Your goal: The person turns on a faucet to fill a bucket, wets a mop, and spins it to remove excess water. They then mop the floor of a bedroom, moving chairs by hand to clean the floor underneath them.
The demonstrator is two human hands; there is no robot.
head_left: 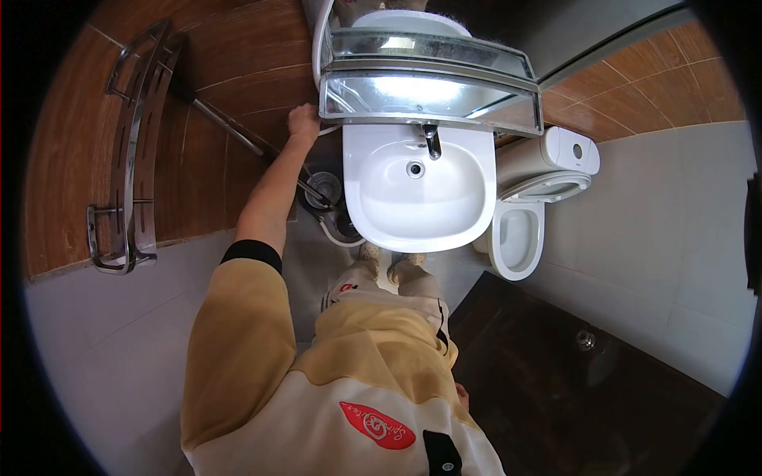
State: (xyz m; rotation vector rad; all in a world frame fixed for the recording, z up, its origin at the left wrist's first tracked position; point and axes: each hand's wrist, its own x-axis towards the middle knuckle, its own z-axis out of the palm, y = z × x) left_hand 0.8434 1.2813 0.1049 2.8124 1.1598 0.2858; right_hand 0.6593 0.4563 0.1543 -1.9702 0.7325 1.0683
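Note:
My left hand (304,123) is raised on my outstretched arm, beside the lower left corner of the mirrored shelf (429,97). Its fingers look curled closed, and whatever they may hold is hidden. A thin white hose or cable (329,129) shows just right of the hand, by the white washbasin (369,218). The basin has a dark chrome tap (432,143) and a drain (415,169). Low at my side, only a sliver of my right hand (462,394) appears past my clothing, with its fingers hidden.
A chrome wall rack (131,159) is mounted on the left wall. Below my left arm stand a round clear container (323,190) and a metal pole (226,119). Right of the basin is a toilet (518,238) with its lid raised. A floor drain (585,340) sits in the dark floor.

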